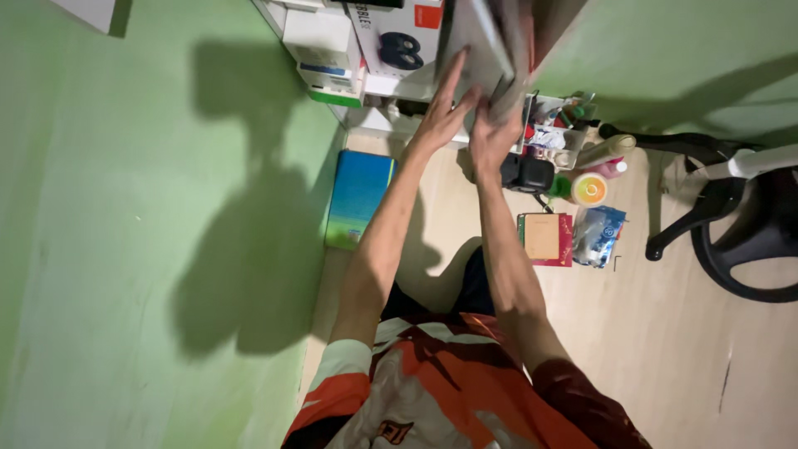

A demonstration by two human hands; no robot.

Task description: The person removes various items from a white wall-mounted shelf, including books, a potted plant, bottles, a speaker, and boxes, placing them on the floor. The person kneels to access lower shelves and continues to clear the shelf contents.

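orange jersey (432, 391) nearest | left hand (440, 112) fingers open, flat on blurred grey panel (482, 37); right hand (492, 133) fingers grip its edge

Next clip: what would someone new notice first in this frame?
Both bare arms reach up the middle of the frame, the left hand and right hand pressed against a flat grey board near the top edge. The green wall filling the left half carries a big dark shadow of the person. On the wooden floor to the right lies a clutter of small items, with a black office chair at the edge.
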